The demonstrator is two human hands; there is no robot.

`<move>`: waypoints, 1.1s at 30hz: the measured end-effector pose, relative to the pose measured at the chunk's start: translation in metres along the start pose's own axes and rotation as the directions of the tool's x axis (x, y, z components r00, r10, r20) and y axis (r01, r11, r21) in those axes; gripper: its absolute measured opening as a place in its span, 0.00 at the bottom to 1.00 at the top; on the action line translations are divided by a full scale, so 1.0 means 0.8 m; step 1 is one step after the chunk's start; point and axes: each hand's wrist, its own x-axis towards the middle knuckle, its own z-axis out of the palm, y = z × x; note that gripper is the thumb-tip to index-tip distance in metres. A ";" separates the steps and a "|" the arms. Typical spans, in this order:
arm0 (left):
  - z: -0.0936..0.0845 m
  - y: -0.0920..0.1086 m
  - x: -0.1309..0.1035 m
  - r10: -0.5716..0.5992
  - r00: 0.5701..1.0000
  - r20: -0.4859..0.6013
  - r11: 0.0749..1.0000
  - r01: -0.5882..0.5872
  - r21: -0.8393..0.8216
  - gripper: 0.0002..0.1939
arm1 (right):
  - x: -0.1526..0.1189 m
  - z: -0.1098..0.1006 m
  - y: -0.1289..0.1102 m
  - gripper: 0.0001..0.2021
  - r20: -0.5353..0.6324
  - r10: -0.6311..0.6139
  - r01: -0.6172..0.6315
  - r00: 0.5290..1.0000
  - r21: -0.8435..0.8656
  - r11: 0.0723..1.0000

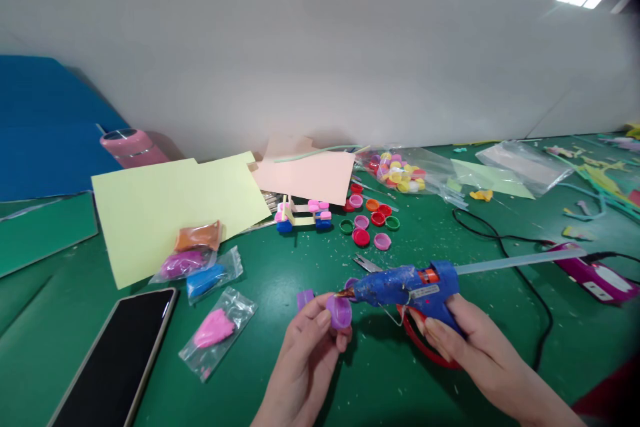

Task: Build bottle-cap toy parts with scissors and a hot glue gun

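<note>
Between the thumb and fingers of my left hand (313, 343) is a purple bottle cap (339, 313), its round face turned toward me. My right hand (473, 340) grips a blue hot glue gun (400, 288) by its handle, with a clear glue stick (520, 260) coming out of its back. The nozzle points left, at the upper edge of the cap. Just behind my left fingers lies a purple piece (305, 299). Scissors with red handles (425, 347) lie under the glue gun, partly hidden.
Loose colored caps (383, 241) and a small craft-stick model (303, 217) lie beyond my hands. Clay packets (215, 328) and a phone (117, 360) are at left, near pale yellow sheets (150, 200). A black cable (535, 287) and magenta device (595, 277) are at right.
</note>
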 end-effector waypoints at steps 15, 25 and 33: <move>0.007 0.002 0.000 0.014 1.000 -0.027 1.000 -0.015 -0.023 0.07 | -0.008 -0.004 -0.007 0.15 0.061 0.065 -0.062 0.996 -0.054 0.997; 0.002 0.002 -0.001 0.002 1.000 0.001 0.999 -0.001 -0.042 0.05 | -0.012 -0.009 0.000 0.14 0.122 0.048 -0.033 0.991 -0.118 0.992; 0.003 0.002 0.000 0.012 1.000 -0.027 1.000 -0.013 -0.016 0.06 | -0.016 -0.009 0.011 0.14 0.094 0.057 -0.040 0.994 -0.169 0.985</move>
